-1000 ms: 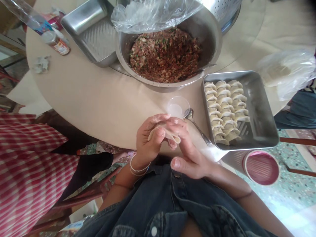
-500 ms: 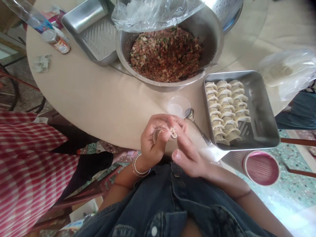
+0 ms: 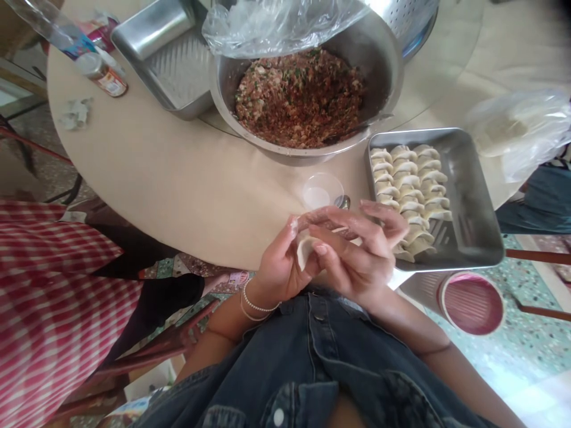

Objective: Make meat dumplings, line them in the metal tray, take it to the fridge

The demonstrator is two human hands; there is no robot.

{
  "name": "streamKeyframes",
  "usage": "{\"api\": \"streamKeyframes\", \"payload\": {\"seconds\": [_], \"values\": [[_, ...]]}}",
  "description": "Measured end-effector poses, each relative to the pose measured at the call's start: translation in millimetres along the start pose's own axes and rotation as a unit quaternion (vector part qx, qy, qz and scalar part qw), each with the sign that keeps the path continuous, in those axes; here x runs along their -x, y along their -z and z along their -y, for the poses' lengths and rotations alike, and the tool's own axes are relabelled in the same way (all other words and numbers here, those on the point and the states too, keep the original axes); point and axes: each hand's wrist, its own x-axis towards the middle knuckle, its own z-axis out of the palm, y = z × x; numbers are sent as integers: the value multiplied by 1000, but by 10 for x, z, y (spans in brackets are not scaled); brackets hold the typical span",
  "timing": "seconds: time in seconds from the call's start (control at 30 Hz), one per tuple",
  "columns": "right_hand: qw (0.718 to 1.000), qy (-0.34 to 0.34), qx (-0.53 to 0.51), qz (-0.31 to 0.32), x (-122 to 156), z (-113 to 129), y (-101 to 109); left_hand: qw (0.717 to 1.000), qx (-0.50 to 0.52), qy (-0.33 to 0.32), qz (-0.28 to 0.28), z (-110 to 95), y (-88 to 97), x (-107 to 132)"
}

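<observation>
Both my hands meet just off the near edge of the round table, closed around one pale dumpling. My left hand, with a bead bracelet at the wrist, cups it from the left. My right hand pinches its edge between thumb and fingers; most of the dumpling is hidden. Right of my hands a metal tray holds several folded dumplings in rows. A big steel bowl of minced filling stands behind.
A small clear dish and a spoon lie just beyond my hands. Empty metal trays and a jar sit far left, plastic bags far right. A pink-rimmed container sits below the tray. A person in red check is at left.
My right hand has swung up and rightward over the dumpling, its fingers now stretched toward the tray. The dumpling has turned in my left hand.
</observation>
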Motion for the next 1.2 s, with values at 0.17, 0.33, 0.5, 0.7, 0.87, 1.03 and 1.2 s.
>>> {"api": "streamKeyframes", "payload": {"seconds": [0.17, 0.33, 0.5, 0.7, 0.87, 1.03, 1.2], "values": [[1000, 3, -7, 4, 45, -55, -29, 998, 43, -36, 9, -41, 54, -48], [999, 9, -28, -21, 31, -77, 61, 999, 22, 9, -39, -141, 4, 36], [998, 11, -28, 56, -33, -75, 72, 993, 104, 48, -22, -162, -16, 60], [994, 14, -87, 72, -30, -132, 103, 987, 110, 115, 27, -196, -8, 68], [980, 63, -83, 170, -86, -170, 203, 986, 89, 138, 17, -186, -23, 48], [985, 35, -84, 150, -155, -296, 464, 990, 41, 130, 30, -167, -13, 47], [987, -103, 55, 114, -171, -817, 1032, 999, -28, 21, -21, -195, 177, 145]]}}
